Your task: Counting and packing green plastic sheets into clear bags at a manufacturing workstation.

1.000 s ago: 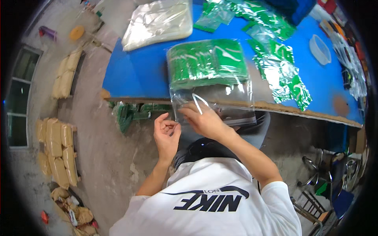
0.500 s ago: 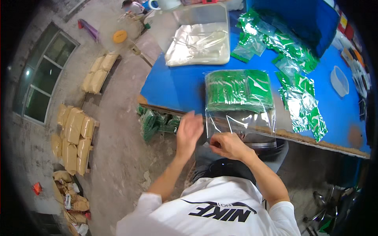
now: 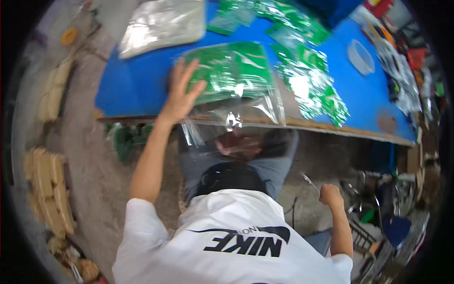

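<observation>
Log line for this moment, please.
left hand: flat on clear bag of green packets | right hand: fisted, off blue table

Clear bag (image 3: 231, 90) w/ green packets, flat, overhanging table edge

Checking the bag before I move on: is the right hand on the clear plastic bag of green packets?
No: the right hand is a closed fist off the blue table, while the left hand presses the clear plastic bag of green packets.

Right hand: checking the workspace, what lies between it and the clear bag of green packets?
In the head view, between right hand and bag: the table edge and bare floor.
</observation>
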Action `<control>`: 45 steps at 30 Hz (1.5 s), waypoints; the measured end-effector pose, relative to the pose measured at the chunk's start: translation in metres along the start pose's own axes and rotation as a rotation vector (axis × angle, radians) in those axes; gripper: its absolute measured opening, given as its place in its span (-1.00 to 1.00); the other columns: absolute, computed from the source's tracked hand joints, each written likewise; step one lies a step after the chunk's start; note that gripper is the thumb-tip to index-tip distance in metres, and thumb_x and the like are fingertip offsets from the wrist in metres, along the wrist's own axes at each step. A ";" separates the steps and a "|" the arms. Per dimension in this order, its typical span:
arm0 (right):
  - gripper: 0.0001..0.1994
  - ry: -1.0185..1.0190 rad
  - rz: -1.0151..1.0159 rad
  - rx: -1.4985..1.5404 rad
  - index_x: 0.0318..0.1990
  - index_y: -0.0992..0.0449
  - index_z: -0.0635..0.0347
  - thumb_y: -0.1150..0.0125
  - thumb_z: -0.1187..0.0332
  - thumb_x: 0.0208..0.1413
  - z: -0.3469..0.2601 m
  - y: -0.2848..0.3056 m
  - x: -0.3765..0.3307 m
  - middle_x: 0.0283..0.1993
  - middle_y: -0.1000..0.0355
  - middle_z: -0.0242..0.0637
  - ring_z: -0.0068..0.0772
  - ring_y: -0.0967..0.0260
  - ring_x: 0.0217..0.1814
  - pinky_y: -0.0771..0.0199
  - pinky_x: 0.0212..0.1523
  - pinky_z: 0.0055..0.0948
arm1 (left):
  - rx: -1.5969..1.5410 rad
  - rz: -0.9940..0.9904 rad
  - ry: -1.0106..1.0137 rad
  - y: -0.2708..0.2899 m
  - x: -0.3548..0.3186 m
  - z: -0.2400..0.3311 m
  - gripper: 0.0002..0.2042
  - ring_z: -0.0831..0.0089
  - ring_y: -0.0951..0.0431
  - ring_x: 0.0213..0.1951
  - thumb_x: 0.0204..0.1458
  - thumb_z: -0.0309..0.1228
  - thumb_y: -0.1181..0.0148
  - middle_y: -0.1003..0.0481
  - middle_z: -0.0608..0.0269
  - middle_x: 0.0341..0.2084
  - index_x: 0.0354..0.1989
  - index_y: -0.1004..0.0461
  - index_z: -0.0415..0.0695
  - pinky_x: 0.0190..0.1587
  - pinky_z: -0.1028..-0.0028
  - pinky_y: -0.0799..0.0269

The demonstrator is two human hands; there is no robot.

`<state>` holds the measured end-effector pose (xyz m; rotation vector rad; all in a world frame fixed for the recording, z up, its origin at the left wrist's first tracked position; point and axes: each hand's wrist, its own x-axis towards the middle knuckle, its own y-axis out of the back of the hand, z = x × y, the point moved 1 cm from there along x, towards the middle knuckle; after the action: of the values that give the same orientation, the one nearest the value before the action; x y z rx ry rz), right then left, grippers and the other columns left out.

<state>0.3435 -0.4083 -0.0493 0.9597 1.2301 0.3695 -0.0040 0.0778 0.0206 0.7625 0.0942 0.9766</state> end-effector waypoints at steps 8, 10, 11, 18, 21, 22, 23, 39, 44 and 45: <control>-0.86 0.317 0.791 0.885 -0.20 -0.52 0.26 -0.26 0.51 0.08 -0.122 0.156 0.024 -0.35 -0.45 -0.11 -0.04 -0.44 -0.34 -0.46 -0.28 -0.29 | -0.072 0.168 -0.142 0.015 -0.004 0.000 -0.58 0.17 -0.19 0.35 0.20 -0.31 -0.18 -0.21 -0.03 0.33 0.22 -0.40 -0.16 0.36 0.29 -0.07; -0.83 0.441 0.977 0.758 -0.16 -0.53 0.21 -0.25 0.54 0.07 -0.136 0.166 0.055 -0.28 -0.45 -0.17 -0.04 -0.45 -0.29 -0.48 -0.27 -0.29 | 0.010 0.357 -0.135 0.019 -0.021 0.004 -0.80 0.22 -0.46 0.11 0.22 -0.42 -0.13 -0.46 0.07 0.09 -0.10 -0.57 -0.27 0.17 0.32 -0.33; -0.76 0.548 1.024 0.669 -0.12 -0.53 0.19 -0.24 0.57 0.02 -0.147 0.173 0.063 -0.23 -0.44 -0.18 -0.03 -0.45 -0.22 -0.49 -0.23 -0.24 | 0.076 0.408 -0.123 0.025 -0.037 0.001 -0.86 0.22 -0.52 0.01 0.20 -0.51 -0.13 -0.50 0.07 0.01 -0.18 -0.57 -0.29 0.06 0.34 -0.42; -0.63 0.804 1.068 0.274 -0.13 -0.54 0.15 -0.22 0.59 -0.20 -0.168 0.184 0.096 -0.07 -0.43 -0.22 -0.12 -0.40 -0.10 -0.41 -0.13 -0.25 | 0.374 0.311 -0.322 0.006 -0.130 0.008 -0.68 0.08 -0.52 0.01 -0.03 -0.78 -0.10 -0.50 0.02 -0.06 -0.14 -0.61 -0.20 0.05 0.27 -0.45; -0.68 0.851 1.068 0.252 -0.16 -0.54 0.16 -0.25 0.60 -0.17 -0.173 0.190 0.098 -0.09 -0.44 -0.22 -0.10 -0.41 -0.13 -0.42 -0.15 -0.22 | 0.377 0.306 -0.396 0.012 -0.127 0.012 -0.67 0.12 -0.54 -0.02 -0.13 -0.74 -0.21 -0.52 0.10 -0.10 -0.19 -0.65 -0.09 0.01 0.25 -0.47; -0.69 0.829 1.073 0.266 -0.16 -0.54 0.16 -0.27 0.60 -0.15 -0.174 0.190 0.098 -0.11 -0.44 -0.22 -0.09 -0.42 -0.14 -0.42 -0.16 -0.21 | 0.388 0.300 -0.432 0.015 -0.122 0.011 -0.67 0.15 -0.55 -0.03 -0.13 -0.72 -0.24 -0.52 0.15 -0.12 -0.20 -0.65 -0.06 -0.02 0.26 -0.48; -0.70 0.803 1.081 0.279 -0.17 -0.54 0.16 -0.29 0.61 -0.13 -0.174 0.192 0.100 -0.12 -0.45 -0.22 -0.08 -0.42 -0.14 -0.43 -0.17 -0.20 | 0.374 0.300 -0.444 0.017 -0.118 0.011 -0.73 0.16 -0.56 -0.04 -0.13 -0.68 -0.29 -0.53 0.17 -0.14 -0.25 -0.64 -0.07 -0.03 0.26 -0.48; -0.79 0.826 1.311 0.974 -0.23 -0.55 0.34 -0.21 0.32 0.21 -0.186 0.395 0.115 -0.35 -0.54 -0.30 -0.59 -0.41 -0.30 -0.42 -0.22 -0.52 | -0.449 0.395 -0.106 0.167 0.066 0.073 -0.78 0.53 -0.53 -0.13 0.27 -0.33 -0.11 -0.59 0.25 -0.21 -0.15 -0.55 -0.23 0.04 0.51 -0.40; -0.81 0.881 0.873 1.051 -0.25 -0.55 0.34 -0.20 0.35 0.21 -0.185 0.374 0.122 -0.29 -0.56 -0.30 -0.56 -0.47 -0.20 -0.44 -0.12 -0.53 | -0.555 0.250 0.021 0.151 0.045 0.050 -0.80 0.52 -0.54 -0.16 0.28 -0.35 -0.08 -0.59 0.24 -0.25 -0.17 -0.54 -0.22 0.02 0.50 -0.40; -0.82 0.931 0.929 1.057 -0.25 -0.55 0.34 -0.21 0.35 0.21 -0.190 0.386 0.113 -0.29 -0.56 -0.31 -0.57 -0.47 -0.21 -0.44 -0.12 -0.53 | -0.592 0.281 -0.056 0.158 0.050 0.052 -0.81 0.52 -0.54 -0.17 0.28 -0.35 -0.08 -0.59 0.23 -0.25 -0.17 -0.53 -0.22 0.01 0.49 -0.40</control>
<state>0.3033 -0.0282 0.1775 2.4735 1.7780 1.0130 -0.0670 0.1401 0.1697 0.2568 -0.3481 1.1704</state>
